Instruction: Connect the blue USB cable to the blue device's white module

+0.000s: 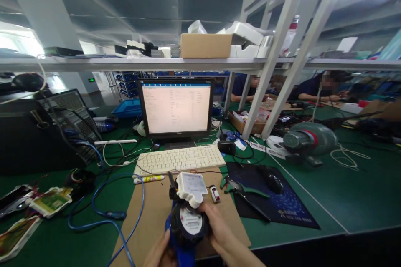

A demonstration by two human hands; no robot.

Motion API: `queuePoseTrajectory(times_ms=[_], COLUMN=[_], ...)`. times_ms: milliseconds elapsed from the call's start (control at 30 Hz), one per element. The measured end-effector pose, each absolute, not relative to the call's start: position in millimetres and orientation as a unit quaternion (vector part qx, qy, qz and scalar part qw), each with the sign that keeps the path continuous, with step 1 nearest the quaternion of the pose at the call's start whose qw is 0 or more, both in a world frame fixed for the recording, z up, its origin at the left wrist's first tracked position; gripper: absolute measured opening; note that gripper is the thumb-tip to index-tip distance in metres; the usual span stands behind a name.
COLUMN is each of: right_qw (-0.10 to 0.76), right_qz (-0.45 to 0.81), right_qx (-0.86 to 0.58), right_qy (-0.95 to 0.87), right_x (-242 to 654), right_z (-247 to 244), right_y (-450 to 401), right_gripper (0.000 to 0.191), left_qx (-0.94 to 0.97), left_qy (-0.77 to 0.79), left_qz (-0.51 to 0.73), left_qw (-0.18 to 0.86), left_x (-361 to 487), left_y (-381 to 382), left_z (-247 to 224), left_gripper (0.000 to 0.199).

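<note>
A water meter (191, 222) with a blue body, a black round collar and a white dial with a small display stands before me on a brown cardboard sheet (140, 217). My left hand (161, 250) is closed around its lower left side. Along the right side, my right hand (217, 225) grips it, fingers partly hidden behind the collar. A white plastic housing (191, 187) is at the meter's far edge, close to my right fingertips; how it is joined is hidden. Just right of the housing lies a small white cylindrical part (214, 194), apparently wired.
Green-handled cutters (247, 190) and a black mouse (273, 181) lie on a dark mouse pad. Behind the meter are a keyboard (181, 159) and a monitor (177, 108). A blue cable (144, 200) loops at left near opened circuit boards (52, 202). People sit across the bench.
</note>
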State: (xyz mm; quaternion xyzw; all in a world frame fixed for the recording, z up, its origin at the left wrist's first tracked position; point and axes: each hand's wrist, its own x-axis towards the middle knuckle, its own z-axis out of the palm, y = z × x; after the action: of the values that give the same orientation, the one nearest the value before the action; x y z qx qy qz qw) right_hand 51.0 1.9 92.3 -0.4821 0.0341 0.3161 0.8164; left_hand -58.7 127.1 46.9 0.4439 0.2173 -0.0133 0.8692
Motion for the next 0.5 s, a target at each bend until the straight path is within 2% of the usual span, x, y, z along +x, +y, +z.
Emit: queuePoseTrajectory(times_ms=[133,300,400,500], right_qw=[0.84,0.765,0.646,0.426], right_qz=[0.314,0.374,0.291,0.068], right_qx=[-0.433,-0.522,-0.693,-0.877], right_qy=[0.091,-0.047,-0.134,-0.211], right_x=[31.1,41.9,61.5,84.7], right_z=[103.9,111.3,100.0,87.4], right_y=[11.5,-13.4,-50.2,-91.7], right_gripper=[0.043,0.042,0.041,0.034], left_qx=[0.403,0.47,0.586,0.72], left_qy=[0.23,0.301,0.31,0.321], left_qz=[-0.064,0.016,0.117,0.171], left_qw=[0.884,0.829,0.74,0.591], left_x=[-55.6,-57.3,-58.4,-60.6], left_y=[127.4,130.5,143.1,159.7], left_z=[71.5,94.4,104.9,118.0], left_gripper=[0.078,0.066,0.08,0.085])
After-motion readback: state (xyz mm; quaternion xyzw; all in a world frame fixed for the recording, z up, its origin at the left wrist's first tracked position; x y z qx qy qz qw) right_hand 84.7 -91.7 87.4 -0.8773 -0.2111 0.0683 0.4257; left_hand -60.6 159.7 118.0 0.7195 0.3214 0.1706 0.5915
